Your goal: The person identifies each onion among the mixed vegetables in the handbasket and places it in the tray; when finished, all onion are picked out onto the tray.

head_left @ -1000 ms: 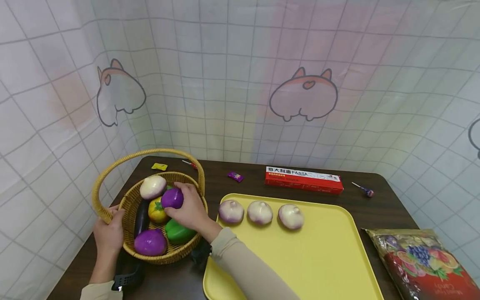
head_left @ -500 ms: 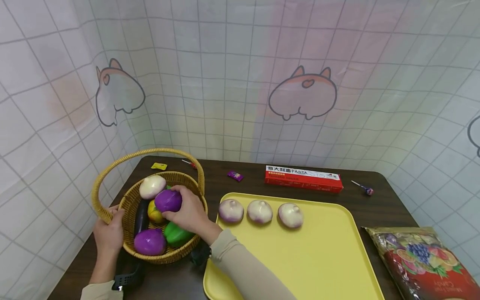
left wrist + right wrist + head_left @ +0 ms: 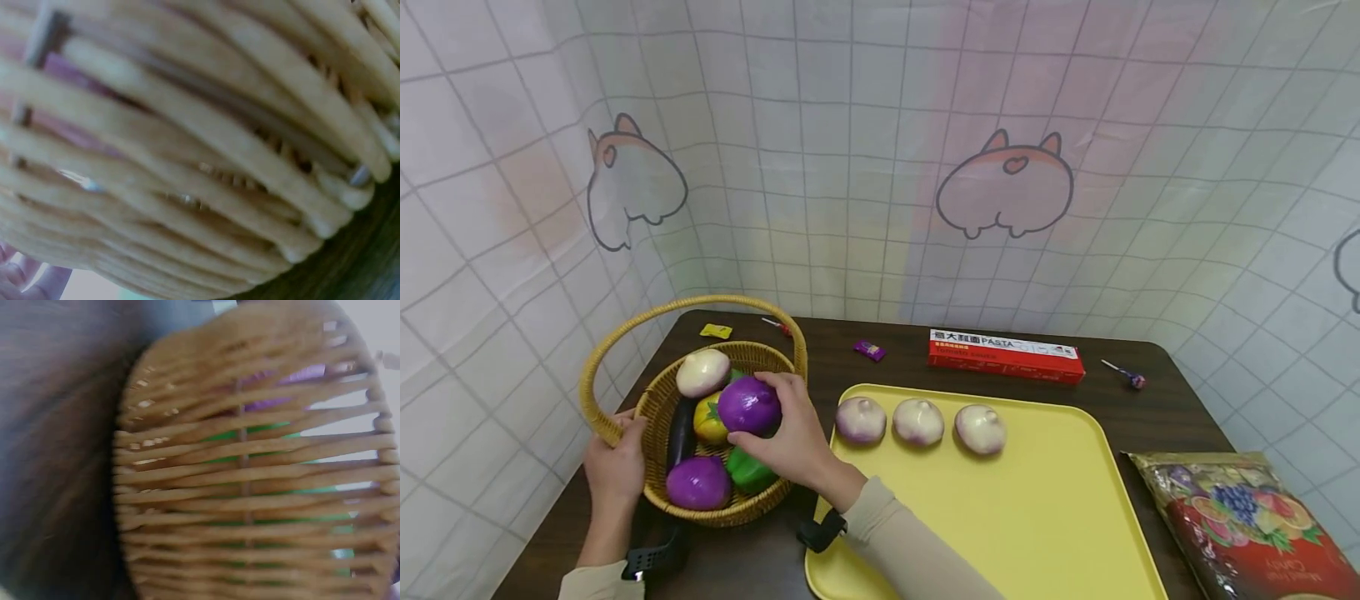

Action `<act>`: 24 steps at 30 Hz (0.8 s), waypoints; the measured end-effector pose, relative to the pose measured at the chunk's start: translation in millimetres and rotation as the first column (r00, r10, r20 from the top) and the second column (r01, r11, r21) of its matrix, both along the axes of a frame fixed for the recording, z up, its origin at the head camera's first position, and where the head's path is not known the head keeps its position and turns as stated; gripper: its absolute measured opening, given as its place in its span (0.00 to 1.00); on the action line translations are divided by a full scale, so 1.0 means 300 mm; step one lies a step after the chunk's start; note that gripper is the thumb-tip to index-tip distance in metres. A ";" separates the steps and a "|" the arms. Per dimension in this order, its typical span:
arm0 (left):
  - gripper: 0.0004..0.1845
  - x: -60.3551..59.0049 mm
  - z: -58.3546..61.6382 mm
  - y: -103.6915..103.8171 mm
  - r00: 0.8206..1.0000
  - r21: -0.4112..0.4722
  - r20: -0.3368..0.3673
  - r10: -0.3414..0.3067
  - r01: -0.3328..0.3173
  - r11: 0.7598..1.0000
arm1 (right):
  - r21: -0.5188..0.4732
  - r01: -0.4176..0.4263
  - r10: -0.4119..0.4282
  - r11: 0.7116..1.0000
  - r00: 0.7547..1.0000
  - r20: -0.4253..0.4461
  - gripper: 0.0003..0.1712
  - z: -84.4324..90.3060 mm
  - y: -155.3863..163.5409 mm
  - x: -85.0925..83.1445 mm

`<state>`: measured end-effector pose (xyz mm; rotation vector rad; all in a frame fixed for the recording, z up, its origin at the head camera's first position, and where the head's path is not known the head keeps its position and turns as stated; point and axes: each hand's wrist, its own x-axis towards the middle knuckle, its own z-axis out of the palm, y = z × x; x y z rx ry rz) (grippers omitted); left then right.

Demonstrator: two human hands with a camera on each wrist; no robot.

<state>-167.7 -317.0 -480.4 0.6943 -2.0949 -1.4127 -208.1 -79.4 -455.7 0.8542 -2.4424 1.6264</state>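
My right hand (image 3: 793,433) pinches a shiny purple onion (image 3: 748,406) between thumb and fingers, over the right part of the wicker basket (image 3: 700,518). At the basket's left side, my left hand (image 3: 616,462) grips the rim by the foot of the handle. Inside lie a second purple onion (image 3: 698,483), a dark eggplant (image 3: 682,432), a yellow fruit with green leaves (image 3: 709,419), a green bell pepper (image 3: 749,472) and a white-purple bulb (image 3: 703,372). The wicker weave (image 3: 187,144) fills most of the left wrist view. Green and purple show through the basket wall (image 3: 250,487) in the right wrist view.
Three white-purple bulbs (image 3: 917,422) sit in a row along the back of a yellow tray (image 3: 1000,517). Behind it lie a pasta box (image 3: 1006,356), a purple candy (image 3: 870,350) and a lollipop (image 3: 1126,375). A candy bag (image 3: 1247,525) lies at right, a yellow candy (image 3: 716,331) behind the basket.
My right hand has lifted the purple onion off the yellow fruit's side and shifted it slightly right, toward the basket's right rim. My left hand stays on the basket.
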 end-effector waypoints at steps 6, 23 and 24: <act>0.15 0.001 0.007 -0.002 1.000 -0.003 -0.013 0.006 -0.006 1.000 | -0.032 -0.085 0.084 0.996 0.996 -0.040 0.43 -0.008 0.091 0.056; 0.15 -0.006 0.002 0.005 1.000 0.040 -0.019 0.014 -0.013 0.999 | -0.014 -0.015 0.014 1.000 0.997 -0.074 0.44 -0.059 0.383 0.176; 0.15 -0.008 0.002 0.008 1.000 0.040 -0.024 0.013 -0.012 0.999 | -0.027 -0.007 0.005 1.000 0.998 -0.068 0.43 -0.065 0.401 0.178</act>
